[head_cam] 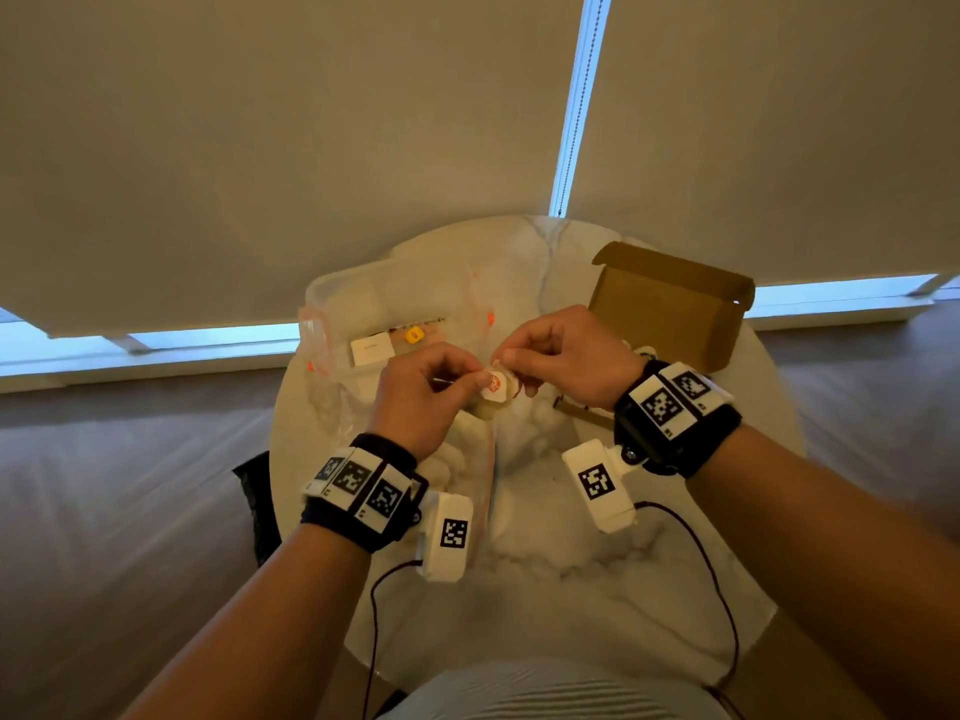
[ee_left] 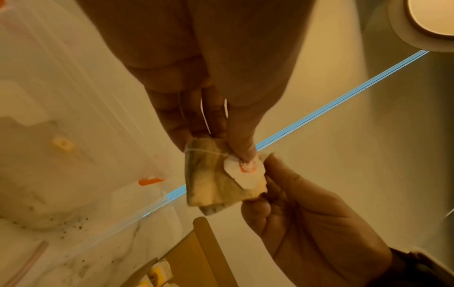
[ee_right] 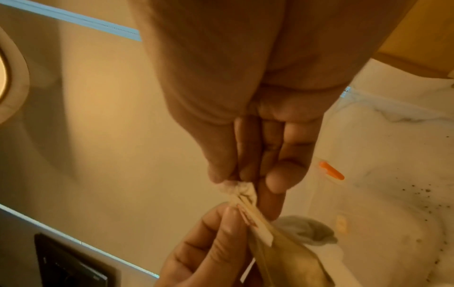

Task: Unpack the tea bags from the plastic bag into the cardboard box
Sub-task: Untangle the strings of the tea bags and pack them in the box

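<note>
Head view: left hand [head_cam: 423, 389] and right hand [head_cam: 563, 356] both pinch one tea bag [head_cam: 496, 389] above the table [head_cam: 597, 574]; the open cardboard box [head_cam: 670, 309] lies beyond and just right of the right hand, the nearer of the two; the plastic bag [head_cam: 363, 314] lies to the left. Left wrist view: the tea bag is pale and crumpled, string wound around it, its paper tag [ee_left: 245, 171] printed orange; the thumb presses the tag. Right wrist view: fingertips [ee_right: 275, 181] pinch the gathered top; the bag's long axis runs between the hands.
</note>
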Action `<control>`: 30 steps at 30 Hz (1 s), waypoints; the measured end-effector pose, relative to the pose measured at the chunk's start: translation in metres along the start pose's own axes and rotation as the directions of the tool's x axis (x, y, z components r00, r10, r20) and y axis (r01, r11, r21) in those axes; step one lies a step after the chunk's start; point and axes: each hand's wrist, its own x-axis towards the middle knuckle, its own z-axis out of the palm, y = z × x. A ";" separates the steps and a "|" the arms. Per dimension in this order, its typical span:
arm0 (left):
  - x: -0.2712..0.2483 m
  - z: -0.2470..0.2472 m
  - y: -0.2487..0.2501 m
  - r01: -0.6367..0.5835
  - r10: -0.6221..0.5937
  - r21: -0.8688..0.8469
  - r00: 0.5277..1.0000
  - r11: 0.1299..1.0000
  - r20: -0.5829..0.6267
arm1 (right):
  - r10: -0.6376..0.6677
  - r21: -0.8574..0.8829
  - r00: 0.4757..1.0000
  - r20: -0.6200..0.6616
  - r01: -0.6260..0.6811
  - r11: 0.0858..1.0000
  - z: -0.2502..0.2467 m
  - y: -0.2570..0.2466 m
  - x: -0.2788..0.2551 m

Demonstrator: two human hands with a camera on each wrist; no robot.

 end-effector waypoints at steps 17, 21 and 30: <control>0.006 0.026 0.004 0.101 -0.097 -0.046 0.992 0.994 0.085 | 0.148 -0.347 0.941 -0.306 -0.254 0.903 -0.076 0.042 -0.015; 0.005 0.024 -0.005 0.121 -0.120 -0.007 0.988 0.993 0.093 | 0.249 -0.501 0.847 -0.470 -0.488 0.715 -0.119 0.101 -0.018; 0.004 0.019 -0.014 0.164 -0.166 0.028 0.982 0.986 0.093 | 0.426 -0.608 0.833 -0.352 -0.550 0.573 -0.100 0.167 -0.008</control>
